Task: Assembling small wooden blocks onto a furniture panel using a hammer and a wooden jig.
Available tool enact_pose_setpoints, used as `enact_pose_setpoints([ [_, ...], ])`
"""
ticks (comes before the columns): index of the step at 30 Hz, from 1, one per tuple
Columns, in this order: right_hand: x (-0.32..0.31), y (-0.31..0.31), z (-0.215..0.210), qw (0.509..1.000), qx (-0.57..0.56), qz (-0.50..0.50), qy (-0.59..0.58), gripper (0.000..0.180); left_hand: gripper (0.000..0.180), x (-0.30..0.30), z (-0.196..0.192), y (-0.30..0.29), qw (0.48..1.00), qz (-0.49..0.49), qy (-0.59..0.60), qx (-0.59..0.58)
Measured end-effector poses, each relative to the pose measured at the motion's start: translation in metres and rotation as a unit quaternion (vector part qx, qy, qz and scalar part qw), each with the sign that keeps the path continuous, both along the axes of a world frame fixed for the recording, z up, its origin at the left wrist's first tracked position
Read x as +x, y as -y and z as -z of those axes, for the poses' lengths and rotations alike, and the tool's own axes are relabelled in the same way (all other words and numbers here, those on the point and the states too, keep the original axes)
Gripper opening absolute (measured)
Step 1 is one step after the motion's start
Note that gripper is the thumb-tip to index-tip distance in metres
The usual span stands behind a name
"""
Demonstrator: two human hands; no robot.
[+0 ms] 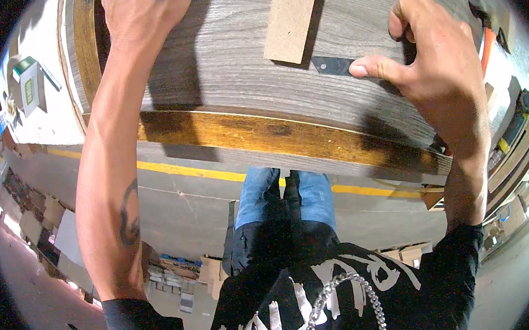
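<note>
A grey wood-grain panel (234, 81) with a brown stained wooden edge strip (262, 130) lies in front of me. My right hand (437, 45) is over its right side, thumb stretched out and fingers curled apart from it. The thumb tip touches one end of a dark flat metal strip (333, 66) with a small hole and a slanted end. Close to that strip, a small tan fibreboard block (292, 19) lies on the panel. My left hand (149, 10) reaches to the panel's far left, its fingers cut off by the top edge of the view.
Left of the panel, a small white and green box (28, 86) sits on a white surface. Tools and an orange-red item (488, 50) lie along the right side. Below, the floor (175, 199) carries a yellow line, with stacked boards and boxes farther back.
</note>
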State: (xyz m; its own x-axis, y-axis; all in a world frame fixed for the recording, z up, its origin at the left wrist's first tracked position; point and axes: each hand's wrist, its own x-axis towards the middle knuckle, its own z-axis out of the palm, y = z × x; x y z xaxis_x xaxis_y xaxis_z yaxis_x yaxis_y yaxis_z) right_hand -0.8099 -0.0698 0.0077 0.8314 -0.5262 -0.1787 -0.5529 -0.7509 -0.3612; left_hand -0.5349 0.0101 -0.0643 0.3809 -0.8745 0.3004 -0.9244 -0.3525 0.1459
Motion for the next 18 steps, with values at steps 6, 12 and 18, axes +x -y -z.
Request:
enact_pose_setpoints([
  [6, -0.005, 0.0, 0.001, 1.0, -0.011, -0.003, 0.019, 0.062, 0.055, -0.002, -0.004, 0.001, 1.0, 0.0, -0.001, 0.005],
  [12, -0.007, -0.002, 0.001, 1.0, -0.006, 0.019, 0.006, 0.062, 0.055, -0.009, -0.009, 0.002, 1.0, -0.011, -0.018, 0.013],
  [18, -0.004, 0.002, -0.006, 1.0, 0.009, 0.022, -0.011, 0.057, 0.054, -0.008, -0.008, 0.001, 1.0, -0.013, -0.016, 0.012],
])
